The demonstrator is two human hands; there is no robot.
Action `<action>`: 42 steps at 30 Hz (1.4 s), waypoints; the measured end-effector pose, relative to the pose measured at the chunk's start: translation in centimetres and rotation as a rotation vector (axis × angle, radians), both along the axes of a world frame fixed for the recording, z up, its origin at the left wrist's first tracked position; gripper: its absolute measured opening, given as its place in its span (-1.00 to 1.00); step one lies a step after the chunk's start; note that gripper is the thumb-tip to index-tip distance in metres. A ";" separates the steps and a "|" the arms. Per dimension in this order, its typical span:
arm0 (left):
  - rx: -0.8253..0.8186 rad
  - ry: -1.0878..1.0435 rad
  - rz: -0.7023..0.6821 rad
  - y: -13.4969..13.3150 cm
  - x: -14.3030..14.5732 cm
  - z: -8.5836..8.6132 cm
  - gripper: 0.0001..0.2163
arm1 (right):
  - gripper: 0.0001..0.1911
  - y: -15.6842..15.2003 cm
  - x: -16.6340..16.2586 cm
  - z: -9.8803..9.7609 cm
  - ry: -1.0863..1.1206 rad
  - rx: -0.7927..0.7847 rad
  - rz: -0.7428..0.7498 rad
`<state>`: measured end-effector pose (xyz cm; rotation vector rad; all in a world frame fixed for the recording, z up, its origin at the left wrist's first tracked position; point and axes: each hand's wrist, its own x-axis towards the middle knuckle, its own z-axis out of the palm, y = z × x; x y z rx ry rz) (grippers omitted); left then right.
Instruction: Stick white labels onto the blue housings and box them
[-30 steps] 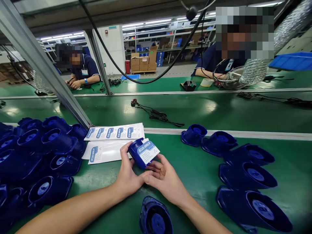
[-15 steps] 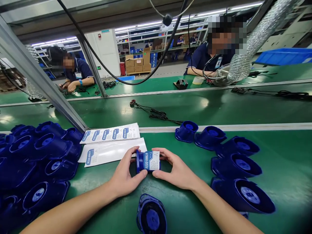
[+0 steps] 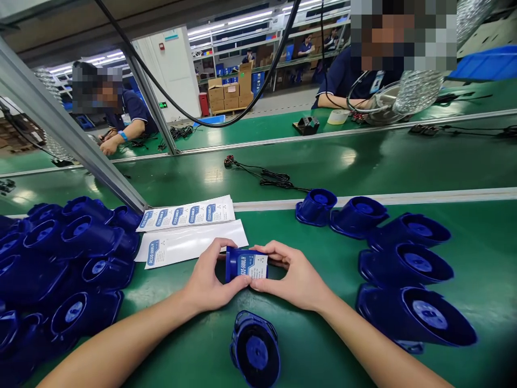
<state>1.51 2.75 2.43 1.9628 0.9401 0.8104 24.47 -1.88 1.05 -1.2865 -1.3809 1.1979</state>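
Between my two hands a blue plastic housing [image 3: 232, 264] lies on its side, with a blue-and-white printed label [image 3: 255, 265] on its curved wall. My left hand [image 3: 212, 277] grips the flanged left end, its thumb on the label's lower edge. From the other side my right hand [image 3: 293, 277] holds the right end, thumb low against the label and fingers over the top. The thumb tips nearly meet. Just in front stands another blue housing [image 3: 257, 353], its round opening facing up. Label sheets [image 3: 218, 241] lie beyond my left hand, one with several labels on it.
Piled at the left are several blue housings [image 3: 44, 269]. A row of more housings [image 3: 407, 264] curves along the right. Past the metal rail [image 3: 274, 205] lies a black cable [image 3: 274, 175]. A slanted metal post [image 3: 100, 167] rises at the left. Two co-workers sit across the bench.
My thumbs have shifted inward along the label, and the housing has turned slightly, so part of the print is now covered. The view has tilted and moved a little.
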 end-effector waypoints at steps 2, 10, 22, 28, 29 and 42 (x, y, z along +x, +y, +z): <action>-0.002 -0.014 0.005 -0.1 0.0 0.0 -0.53 | -0.49 -0.1 0.0 0.2 0.021 -0.036 -0.005; -0.051 -0.038 0.033 -0.8 0.1 0.3 -0.54 | -0.49 -0.2 0.0 0.6 0.115 -0.084 -0.005; -0.046 -0.212 0.084 -0.9 0.8 0.6 -0.70 | -0.58 -0.4 -1.1 0.1 0.248 -0.152 -0.042; -0.044 -0.147 0.154 -1.2 1.4 1.2 -0.78 | -0.58 -0.1 -1.3 -0.4 0.346 -0.211 -0.073; -0.062 -0.132 0.168 -1.2 1.5 1.2 -0.80 | -0.57 0.0 -1.3 -0.4 0.352 -0.215 -0.077; -0.079 -0.106 0.243 -0.6 1.8 0.6 -0.88 | -0.42 -0.8 -3.5 -0.1 -0.222 0.346 -0.051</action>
